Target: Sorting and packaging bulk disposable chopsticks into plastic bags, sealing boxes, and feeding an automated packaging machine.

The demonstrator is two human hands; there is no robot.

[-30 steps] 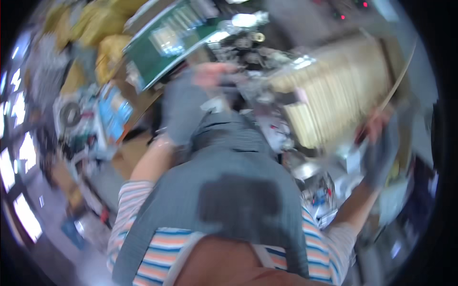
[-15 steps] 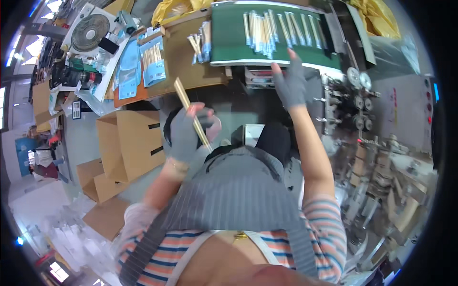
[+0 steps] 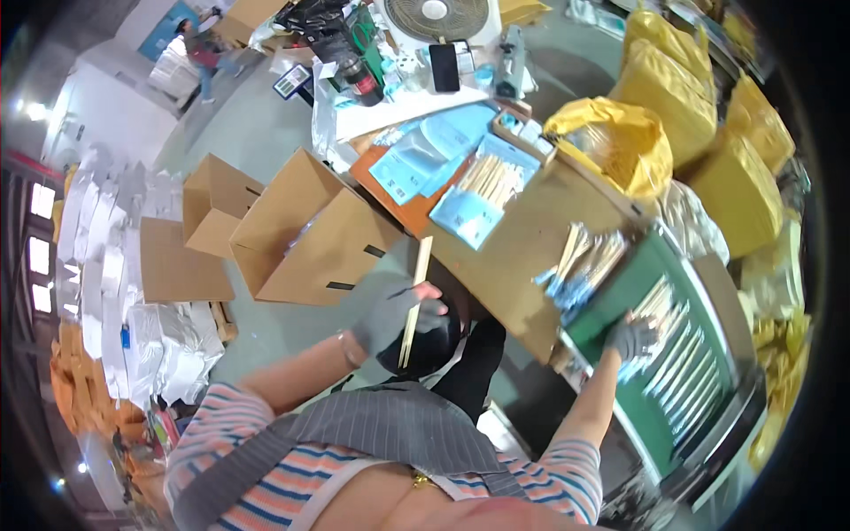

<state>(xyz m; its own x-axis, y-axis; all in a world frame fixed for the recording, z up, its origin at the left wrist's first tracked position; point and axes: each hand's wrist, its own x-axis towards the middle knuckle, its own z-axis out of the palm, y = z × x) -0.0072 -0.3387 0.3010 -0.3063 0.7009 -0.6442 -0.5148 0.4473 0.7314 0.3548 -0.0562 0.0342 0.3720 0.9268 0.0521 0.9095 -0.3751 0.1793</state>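
My left hand (image 3: 390,314), in a grey glove with bare fingertips, is closed around a pair of pale wooden chopsticks (image 3: 422,264). It holds them nearly upright above my lap, apart from the table. My right hand (image 3: 633,340), gloved the same way, reaches onto the green conveyor belt (image 3: 611,310). Its fingers curl over a cluster of wrapped chopsticks (image 3: 657,301) in clear and blue sleeves; the glove partly hides their grip. More wrapped chopsticks (image 3: 686,380) lie in a row along the belt. A loose pile of wrapped chopsticks (image 3: 589,265) rests on the brown table beside the belt.
Blue packets (image 3: 429,150) and a blue bag of chopsticks (image 3: 491,181) lie on the brown table (image 3: 505,274). Behind are a phone (image 3: 444,68), a fan (image 3: 434,11) and an open yellow sack (image 3: 611,146). Cardboard boxes (image 3: 305,239) stand at left. A person (image 3: 202,53) is far off.
My view has swung left, bringing the boxes and yellow sacks further in. My right hand has come down from above the belt's edge onto the wrapped chopsticks. The left still holds its pair.
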